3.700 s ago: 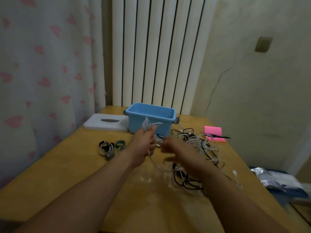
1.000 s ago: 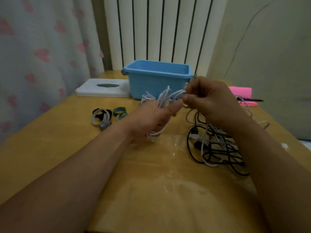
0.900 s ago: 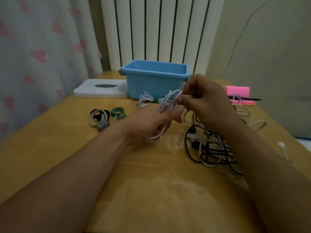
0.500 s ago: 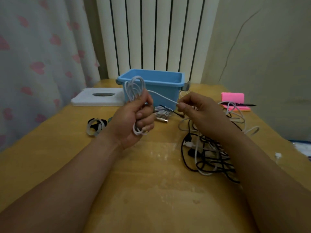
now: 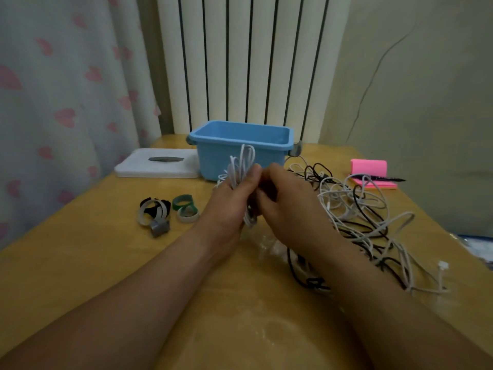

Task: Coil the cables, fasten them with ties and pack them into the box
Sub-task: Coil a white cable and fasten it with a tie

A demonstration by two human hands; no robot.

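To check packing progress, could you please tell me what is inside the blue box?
Of the blue box only the upper inner walls show, bare. Its floor is hidden behind the near wall and the white cable coil in the left hand, so contents cannot be told.

Both bare forearms reach in from the bottom edge and converge ahead of the body, wrists close together. The left hand (image 5: 230,206) stands upright with its back to the camera, fingers and thumb curled round a white cable coil (image 5: 241,166) whose loops stick up above the fist. The right hand (image 5: 289,209) presses against it, fingers curled inward. Its fingertips are hidden, but they seem to pinch the same coil.
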